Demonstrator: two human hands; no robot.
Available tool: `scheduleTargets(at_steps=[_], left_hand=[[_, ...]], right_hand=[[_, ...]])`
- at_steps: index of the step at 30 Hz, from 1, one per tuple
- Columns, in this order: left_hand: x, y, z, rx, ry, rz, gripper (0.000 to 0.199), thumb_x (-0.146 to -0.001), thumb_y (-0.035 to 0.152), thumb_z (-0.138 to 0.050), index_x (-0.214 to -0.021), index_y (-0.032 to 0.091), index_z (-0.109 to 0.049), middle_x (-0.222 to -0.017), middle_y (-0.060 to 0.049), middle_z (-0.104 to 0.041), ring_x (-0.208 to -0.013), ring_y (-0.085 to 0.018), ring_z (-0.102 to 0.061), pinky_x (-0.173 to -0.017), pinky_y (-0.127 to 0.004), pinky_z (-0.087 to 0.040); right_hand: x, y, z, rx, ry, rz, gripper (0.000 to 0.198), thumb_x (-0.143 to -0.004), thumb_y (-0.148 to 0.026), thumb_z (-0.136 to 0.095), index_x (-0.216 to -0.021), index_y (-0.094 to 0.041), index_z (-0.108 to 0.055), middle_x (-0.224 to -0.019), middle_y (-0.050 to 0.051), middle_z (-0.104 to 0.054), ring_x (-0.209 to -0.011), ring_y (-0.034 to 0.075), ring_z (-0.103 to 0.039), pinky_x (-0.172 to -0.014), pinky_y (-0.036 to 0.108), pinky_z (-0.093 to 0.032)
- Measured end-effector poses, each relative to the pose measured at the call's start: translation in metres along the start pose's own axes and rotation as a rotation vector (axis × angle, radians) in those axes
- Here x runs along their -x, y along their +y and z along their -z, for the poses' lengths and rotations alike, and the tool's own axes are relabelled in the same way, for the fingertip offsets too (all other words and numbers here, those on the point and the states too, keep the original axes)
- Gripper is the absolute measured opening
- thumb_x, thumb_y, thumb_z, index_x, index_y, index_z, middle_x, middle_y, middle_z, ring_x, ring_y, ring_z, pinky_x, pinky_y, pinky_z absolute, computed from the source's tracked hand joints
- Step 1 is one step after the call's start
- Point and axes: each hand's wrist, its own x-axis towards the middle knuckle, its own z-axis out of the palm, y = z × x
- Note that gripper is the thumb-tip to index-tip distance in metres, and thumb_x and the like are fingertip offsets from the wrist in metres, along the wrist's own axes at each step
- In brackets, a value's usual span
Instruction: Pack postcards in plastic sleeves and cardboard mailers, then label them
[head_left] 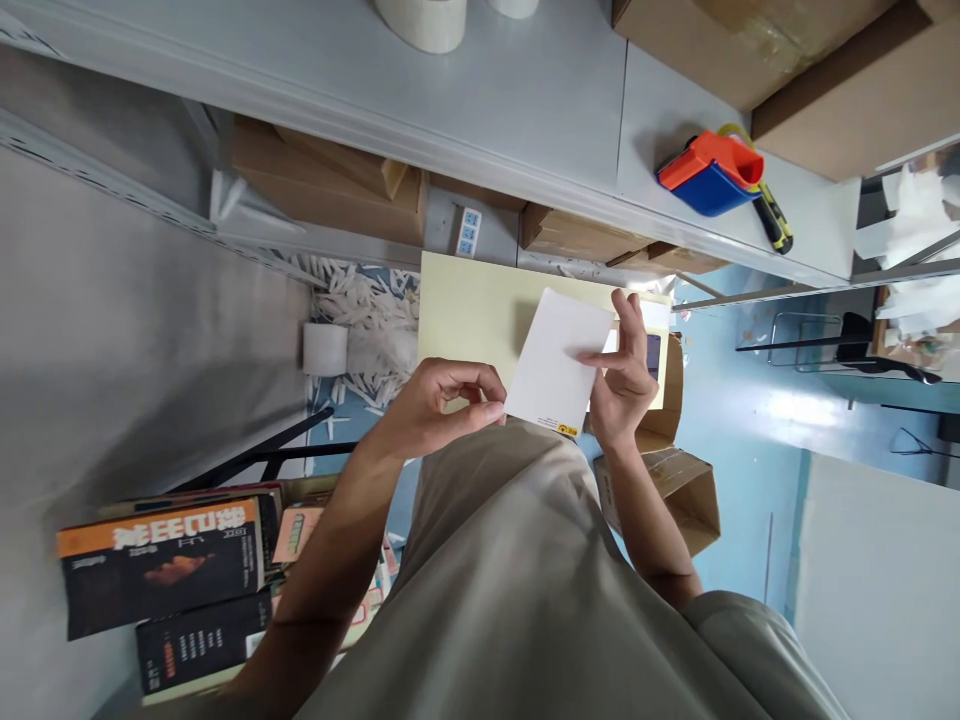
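Observation:
A white card point(561, 362) with a small yellow-and-black mark and tiny print along its lower edge is held up, tilted, before my body. My left hand point(450, 405) pinches its lower left corner between thumb and fingers. On the other side, my right hand point(624, 380) grips the right edge, with one digit lying across the card's face and other fingers raised beyond the edge. Below the card stretches a pale yellow board point(469, 310). A phone-like dark screen point(654, 357) partly shows on it, just past my right hand.
A grey shelf point(525, 110) crosses in front, bearing an orange-and-blue tape dispenser point(711, 172), a yellow-black cutter point(772, 215) and tape rolls point(427, 22). Books point(161, 560) are stacked at lower left. Paper strips point(375, 320) litter the floor; an opened carton point(679, 495) stands right.

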Motion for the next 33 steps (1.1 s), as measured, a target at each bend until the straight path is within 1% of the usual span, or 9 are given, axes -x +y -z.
scheduleTargets(at_steps=[5,11,17,20,24,28,33], left_hand=[[0.0016,-0.0011,-0.0031,0.028,0.004,-0.02,0.021,-0.088,0.037,-0.077,-0.076,0.02,-0.075,-0.074,-0.006,-0.075,-0.068,-0.018,-0.069,-0.061,-0.029,-0.052],[0.0008,-0.0053,-0.0039,0.032,-0.014,-0.01,0.023,-0.088,0.041,-0.076,-0.078,0.02,-0.075,-0.075,-0.006,-0.075,-0.065,-0.018,-0.067,-0.06,-0.029,-0.052],[0.0028,-0.0053,-0.0054,0.036,0.003,-0.012,0.025,-0.089,0.042,-0.076,-0.076,0.02,-0.074,-0.073,-0.006,-0.075,-0.066,-0.018,-0.069,-0.059,-0.029,-0.053],[0.0033,-0.0043,-0.0061,0.032,0.002,-0.016,0.025,-0.089,0.04,-0.077,-0.075,0.02,-0.074,-0.072,-0.006,-0.074,-0.065,-0.018,-0.068,-0.059,-0.029,-0.053],[0.0039,-0.0041,-0.0066,0.034,0.013,-0.011,0.023,-0.089,0.039,-0.076,-0.076,0.02,-0.074,-0.073,-0.006,-0.074,-0.065,-0.018,-0.067,-0.059,-0.028,-0.052],[0.0043,-0.0048,-0.007,0.029,0.012,-0.014,0.022,-0.089,0.038,-0.075,-0.076,0.02,-0.073,-0.073,-0.005,-0.074,-0.064,-0.017,-0.067,-0.06,-0.029,-0.052],[0.0041,-0.0053,-0.0081,0.02,0.013,-0.03,0.021,-0.09,0.035,-0.074,-0.076,0.02,-0.073,-0.073,-0.005,-0.074,-0.064,-0.016,-0.066,-0.06,-0.028,-0.051]], right_hand=[[0.0021,0.0011,0.0027,0.015,0.035,0.014,0.015,-0.102,-0.045,-0.078,-0.097,-0.031,-0.074,-0.175,-0.006,-0.045,-0.171,0.042,-0.026,-0.13,0.085,-0.028],[0.0037,-0.0007,0.005,-0.003,0.002,-0.005,0.016,-0.097,-0.046,-0.084,-0.098,-0.032,-0.076,-0.177,-0.007,-0.042,-0.172,0.044,-0.022,-0.131,0.085,-0.027],[0.0067,0.0022,0.0027,0.062,0.005,0.05,0.011,-0.102,-0.043,-0.079,-0.103,-0.033,-0.076,-0.178,-0.007,-0.039,-0.172,0.042,-0.024,-0.13,0.084,-0.03],[0.0072,0.0022,0.0011,0.035,0.016,0.032,0.008,-0.103,-0.041,-0.077,-0.104,-0.033,-0.076,-0.178,-0.007,-0.04,-0.172,0.042,-0.023,-0.131,0.084,-0.029],[0.006,-0.0002,0.0011,0.032,-0.012,0.007,0.009,-0.1,-0.04,-0.08,-0.105,-0.034,-0.076,-0.178,-0.008,-0.04,-0.173,0.042,-0.02,-0.131,0.086,-0.027],[0.0053,-0.0009,0.0018,0.01,-0.022,-0.013,0.005,-0.101,-0.037,-0.079,-0.104,-0.034,-0.077,-0.176,-0.009,-0.041,-0.173,0.041,-0.019,-0.131,0.087,-0.026],[0.0074,0.0012,0.0021,0.064,-0.014,0.039,0.005,-0.102,-0.038,-0.077,-0.102,-0.033,-0.076,-0.176,-0.008,-0.042,-0.173,0.041,-0.022,-0.131,0.085,-0.029]])
